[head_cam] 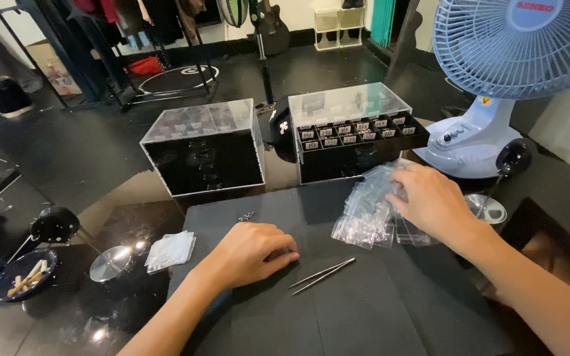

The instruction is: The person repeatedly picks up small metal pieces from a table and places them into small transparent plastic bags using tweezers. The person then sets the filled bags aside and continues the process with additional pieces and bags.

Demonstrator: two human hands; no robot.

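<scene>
Right hand spread on bag pile; grip cannot be told. Left hand curled, seemingly empty. Bags could be scattered by fan; tweezers knocked.

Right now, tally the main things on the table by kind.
Clear-lidded black boxes: 2
Fans: 1
Tweezers: 1
Piles of small clear bags: 2
Round metal dishes: 2
Total: 8
</scene>
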